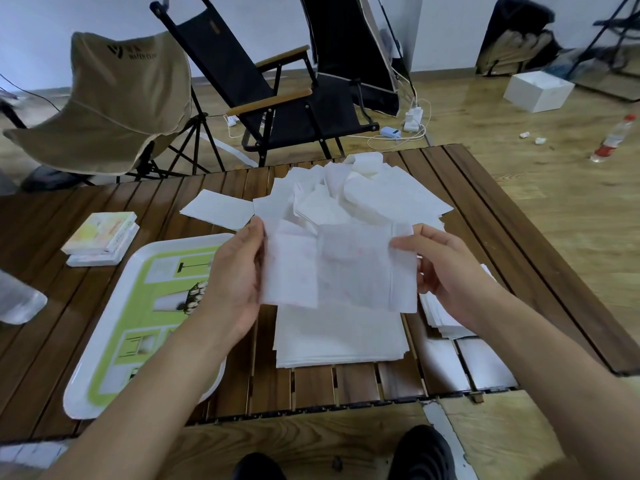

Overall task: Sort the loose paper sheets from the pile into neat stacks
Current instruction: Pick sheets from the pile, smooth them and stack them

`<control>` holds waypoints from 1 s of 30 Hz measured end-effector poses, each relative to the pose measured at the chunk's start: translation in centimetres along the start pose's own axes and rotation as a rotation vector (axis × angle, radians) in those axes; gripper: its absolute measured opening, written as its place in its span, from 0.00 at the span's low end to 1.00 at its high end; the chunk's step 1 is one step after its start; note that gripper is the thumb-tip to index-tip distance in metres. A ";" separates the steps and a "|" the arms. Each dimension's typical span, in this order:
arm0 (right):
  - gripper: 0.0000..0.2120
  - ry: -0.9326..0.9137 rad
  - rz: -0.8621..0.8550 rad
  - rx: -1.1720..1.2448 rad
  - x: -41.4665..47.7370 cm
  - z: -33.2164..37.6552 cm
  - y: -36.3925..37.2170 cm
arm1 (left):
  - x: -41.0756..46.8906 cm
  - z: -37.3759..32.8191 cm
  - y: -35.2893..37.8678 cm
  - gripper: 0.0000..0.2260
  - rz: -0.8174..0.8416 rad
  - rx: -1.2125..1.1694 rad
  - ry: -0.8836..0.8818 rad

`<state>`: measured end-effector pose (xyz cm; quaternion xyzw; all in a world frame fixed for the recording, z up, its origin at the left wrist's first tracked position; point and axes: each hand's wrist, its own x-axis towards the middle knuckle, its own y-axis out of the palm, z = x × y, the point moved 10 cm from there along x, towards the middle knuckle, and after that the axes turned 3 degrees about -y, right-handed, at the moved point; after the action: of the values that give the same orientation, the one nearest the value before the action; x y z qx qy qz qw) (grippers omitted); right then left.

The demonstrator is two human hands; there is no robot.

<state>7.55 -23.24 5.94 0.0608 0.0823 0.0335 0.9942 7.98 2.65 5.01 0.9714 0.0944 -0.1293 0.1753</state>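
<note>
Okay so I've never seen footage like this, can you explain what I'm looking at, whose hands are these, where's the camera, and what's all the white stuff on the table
There is no machine here: a person wears a wide-angle camera on the head, looking forward and down, so you see their own arms. That is the only picture.

The left hand and right hand hold a few thin white paper sheets by the side edges, above the slatted wooden table.

On the table lie a loose pile of white sheets at the far side, a squared-up stack just under the held sheets, and another stack partly hidden by the right hand. To the left are a green and white tray and some small flat packs. Folding chairs stand on the floor beyond.
</note>
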 end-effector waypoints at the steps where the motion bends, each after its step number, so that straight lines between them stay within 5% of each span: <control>1: 0.10 0.001 0.013 -0.002 0.1 -0.1 0.0 | -0.1 -0.2 -0.4 0.14 -0.029 0.082 0.023; 4: 0.06 -0.006 0.068 0.022 -0.2 0.5 0.6 | -0.2 -2.4 -0.7 0.09 -0.094 0.774 0.314; 6: 0.13 -0.001 0.100 0.038 -0.3 0.5 1.1 | -0.2 -2.0 0.2 0.09 -0.041 1.123 0.401; 11: 0.11 -0.005 0.059 0.160 -0.4 0.5 1.8 | -2.9 -2.0 3.4 0.11 0.069 1.012 0.521; 16: 0.12 0.045 0.087 0.319 -0.6 0.1 3.0 | -7.2 -2.1 8.0 0.29 0.270 1.201 0.841; 30: 0.12 0.083 0.121 0.248 -0.8 -0.5 3.0 | -9.8 -3.5 9.4 0.15 0.253 1.239 1.174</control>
<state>6.48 -20.31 5.98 0.1867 0.1228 0.0853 0.9710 1.64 -6.05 13.95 0.8048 -0.0269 0.3858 -0.4503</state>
